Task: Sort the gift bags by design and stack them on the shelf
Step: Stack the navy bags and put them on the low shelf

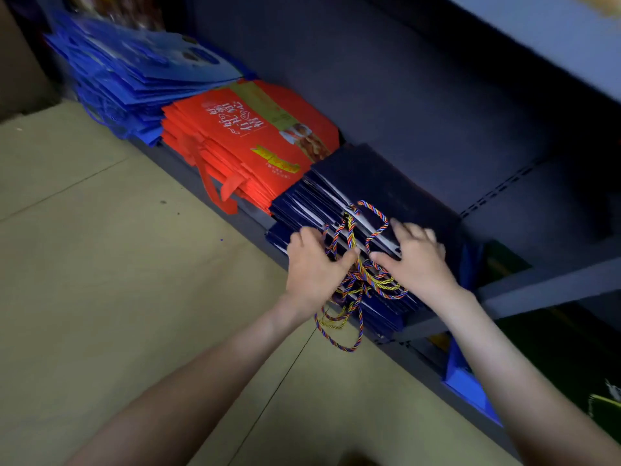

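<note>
Your bare left forearm [208, 375] rises from the lower left of the frame and your bare right forearm [504, 358] from the lower right, meeting just right of centre. Your left hand [314, 265] lies knuckles up, fingers bent, thumb pointing right. Your right hand [416, 258] lies palm down, fingers spread flat, thumb pointing left, the thumb tips close but apart.

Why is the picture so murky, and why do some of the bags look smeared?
Head view: the light is dim, so the shelf sinks into shadow. Head view: the blue bags at top left are blurred, while the red bags, left hand and right hand look fairly sharp.
</note>
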Demonstrator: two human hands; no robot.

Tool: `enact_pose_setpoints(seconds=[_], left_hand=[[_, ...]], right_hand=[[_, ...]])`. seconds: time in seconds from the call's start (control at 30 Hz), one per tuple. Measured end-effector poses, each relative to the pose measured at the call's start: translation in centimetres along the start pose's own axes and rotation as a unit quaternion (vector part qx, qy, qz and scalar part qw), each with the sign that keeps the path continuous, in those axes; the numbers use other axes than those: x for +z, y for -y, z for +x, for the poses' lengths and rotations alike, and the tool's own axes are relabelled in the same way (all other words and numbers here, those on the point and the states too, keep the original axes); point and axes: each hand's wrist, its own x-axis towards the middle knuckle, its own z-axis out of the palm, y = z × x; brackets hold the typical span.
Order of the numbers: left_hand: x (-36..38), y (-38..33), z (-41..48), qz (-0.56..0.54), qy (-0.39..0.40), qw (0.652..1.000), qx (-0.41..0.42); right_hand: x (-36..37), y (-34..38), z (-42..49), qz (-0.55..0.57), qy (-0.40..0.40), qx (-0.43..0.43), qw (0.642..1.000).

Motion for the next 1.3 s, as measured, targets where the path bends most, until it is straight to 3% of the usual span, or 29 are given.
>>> enact_pose_setpoints(seconds=[0.07, 0.2, 0.33, 0.4, 0.47, 0.6, 0.67, 0.77, 0.83, 0.9, 0.93, 0.97, 1.03, 1.07, 1.23, 1.3], left_hand=[[0.5, -0.8, 0.2, 0.009, 0.084, 0.995, -0.051], [0.5, -2.0, 0.5, 0.025, 0.105, 0.992, -0.067], [-1.2, -2.9, 0.2, -0.197, 0.114, 0.958, -0.174], [-2.1, -2.8, 0.2, -0.21, 0.125, 0.948, -0.205], [-2.4, -2.5, 0.0, -0.166, 0.145, 0.957, -0.189], [-2.1, -1.9, -1.0, -0.093, 0.183, 0.956, -0.211], [-1.8, -1.0, -1.3, -0.139, 0.157, 0.949, -0.236], [-1.7, 1.3, -1.5, -0.243, 0.02, 0.935, -0.257], [-1.6, 2.8, -1.8, -0.249, -0.038, 0.933, -0.258], [-1.5, 3.7, -2.6, -0.166, -0.049, 0.97, -0.171], [-1.6, 3.9, -2.7, -0.089, -0.051, 0.994, -0.049], [-1.8, 4.0, -2.6, 0.015, -0.043, 0.993, 0.108], [-2.7, 3.5, -1.2, 0.227, -0.008, 0.905, 0.36], [-2.9, 3.4, -0.3, 0.296, 0.01, 0.855, 0.425], [-3.2, 4.3, 3.0, 0.494, 0.048, 0.72, 0.485], [-2.4, 4.7, 3.7, 0.551, 0.049, 0.691, 0.465]], right_hand=[[1.0, -0.5, -0.4, 0.032, -0.038, -0.044, 0.998], [1.4, -1.0, -1.1, 0.109, -0.162, -0.132, 0.972], [0.8, -1.2, -2.2, 0.118, -0.192, -0.192, 0.955], [1.0, -1.3, -2.8, 0.082, -0.16, -0.203, 0.963], [1.7, -1.1, -3.3, -0.025, -0.131, -0.211, 0.968], [3.3, -0.1, -4.2, -0.186, -0.11, -0.229, 0.949], [3.9, 0.1, -4.3, -0.228, -0.132, -0.263, 0.928], [5.2, -0.1, -4.6, -0.277, -0.134, -0.302, 0.902], [6.0, 0.0, -5.0, -0.26, -0.147, -0.312, 0.902], [6.3, 0.3, -5.5, -0.192, -0.182, -0.32, 0.91], [6.1, 0.4, -5.8, -0.161, -0.204, -0.314, 0.913], [5.7, 0.6, -6.0, -0.135, -0.228, -0.3, 0.916], [5.1, 0.6, -6.2, -0.101, -0.262, -0.259, 0.924], [4.9, 0.6, -6.2, -0.106, -0.264, -0.238, 0.929], [5.9, -0.1, -5.3, -0.227, -0.165, -0.181, 0.943], [6.5, -0.7, -4.9, -0.272, -0.121, -0.182, 0.937]])
